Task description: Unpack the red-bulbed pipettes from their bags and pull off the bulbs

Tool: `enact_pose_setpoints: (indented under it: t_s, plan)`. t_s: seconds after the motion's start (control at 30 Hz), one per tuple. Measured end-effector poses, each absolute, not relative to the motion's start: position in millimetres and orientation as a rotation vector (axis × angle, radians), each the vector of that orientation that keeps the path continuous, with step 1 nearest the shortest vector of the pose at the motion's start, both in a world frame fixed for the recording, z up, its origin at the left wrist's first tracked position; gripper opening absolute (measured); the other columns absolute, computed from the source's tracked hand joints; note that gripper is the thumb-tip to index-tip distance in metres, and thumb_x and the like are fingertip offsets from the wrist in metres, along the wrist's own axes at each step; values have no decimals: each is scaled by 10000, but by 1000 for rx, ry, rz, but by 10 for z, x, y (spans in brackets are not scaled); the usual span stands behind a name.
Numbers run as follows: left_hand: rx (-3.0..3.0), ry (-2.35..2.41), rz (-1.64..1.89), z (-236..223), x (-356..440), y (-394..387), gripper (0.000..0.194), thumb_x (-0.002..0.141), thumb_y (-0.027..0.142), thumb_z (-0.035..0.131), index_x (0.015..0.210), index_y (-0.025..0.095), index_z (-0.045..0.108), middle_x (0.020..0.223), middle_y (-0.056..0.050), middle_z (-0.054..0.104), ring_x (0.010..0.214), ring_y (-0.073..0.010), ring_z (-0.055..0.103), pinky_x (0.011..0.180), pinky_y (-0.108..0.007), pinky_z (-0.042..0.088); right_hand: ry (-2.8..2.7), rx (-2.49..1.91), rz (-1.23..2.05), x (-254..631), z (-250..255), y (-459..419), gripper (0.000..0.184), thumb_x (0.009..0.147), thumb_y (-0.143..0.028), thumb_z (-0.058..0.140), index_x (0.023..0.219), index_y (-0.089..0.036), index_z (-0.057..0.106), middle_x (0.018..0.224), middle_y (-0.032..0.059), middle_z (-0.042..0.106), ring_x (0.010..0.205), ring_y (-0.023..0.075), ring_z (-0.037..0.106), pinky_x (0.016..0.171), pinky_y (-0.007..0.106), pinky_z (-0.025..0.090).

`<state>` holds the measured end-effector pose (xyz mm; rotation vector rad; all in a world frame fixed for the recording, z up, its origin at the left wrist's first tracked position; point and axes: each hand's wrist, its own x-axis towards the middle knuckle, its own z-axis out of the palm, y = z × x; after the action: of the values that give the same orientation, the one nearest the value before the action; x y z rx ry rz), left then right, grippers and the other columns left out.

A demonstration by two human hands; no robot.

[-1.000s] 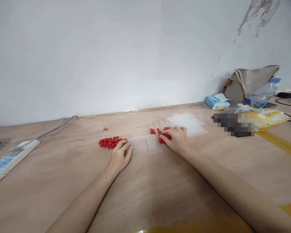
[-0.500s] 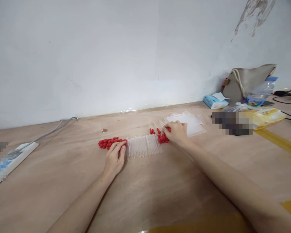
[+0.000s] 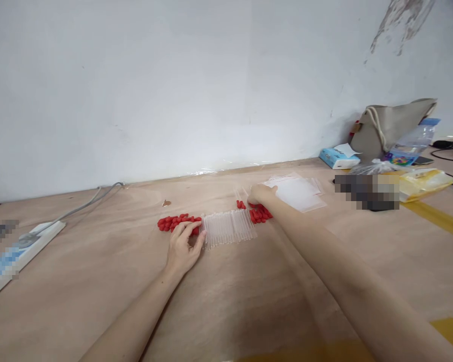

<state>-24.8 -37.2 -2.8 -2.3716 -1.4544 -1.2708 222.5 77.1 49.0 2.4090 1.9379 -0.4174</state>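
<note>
A row of clear thin droppers (image 3: 228, 227) lies on the table, their tubes side by side. Red rubber bulbs (image 3: 177, 221) cluster at the left end, and more red bulbs (image 3: 261, 214) at the right end. My left hand (image 3: 183, 246) rests at the left end, its thumb and fingers apart, fingertips against the bulbs and nearest tubes. My right hand (image 3: 262, 194) reaches behind the right cluster, over a few separate droppers whose two red bulbs (image 3: 241, 204) show beside it. Its fingertips are hidden, so I cannot see what they hold.
Clear plastic bags (image 3: 300, 193) lie flat behind my right forearm. Farther right are a blue tissue pack (image 3: 340, 157), a grey bag (image 3: 394, 125) and a yellow package (image 3: 425, 183). A power strip (image 3: 41, 246) with a grey cable sits at left. The wall closes off the back.
My right hand has turned and shifted slightly left over the separate droppers, hiding its fingers and one of the bulbs. My left hand's thumb and fingers have spread a little. The view shifted slightly.
</note>
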Motion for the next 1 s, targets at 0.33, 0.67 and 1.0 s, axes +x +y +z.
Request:
enact_pose_setpoints:
  t_s: [0.33,0.67,1.0]
  plan:
    - [-2276,-1400,-1234,-12,-237,-395,305,797,282,522,1089,204,553,995,-77,561,956,-213,511,869,-378,396,2489,2357,-121,2317,568,71,232,874,-294,331,926,-188,530,893,47,620,870,172,532,840,357,262]
    - [-2338,-1030,-913,28,33,-621,277,792,291,559,1068,295,584,930,-32,645,921,-206,536,950,-477,194,3546,1506,644,2234,-77,-588,141,855,-214,454,774,-188,566,695,-9,623,706,120,495,816,332,253]
    - [-2442,-1056,-912,-13,55,-648,109,800,231,538,835,252,639,703,12,617,753,-153,514,882,-437,236,3504,1475,643,2257,-120,-579,141,843,-259,491,833,-222,626,671,-4,583,703,125,456,813,341,236]
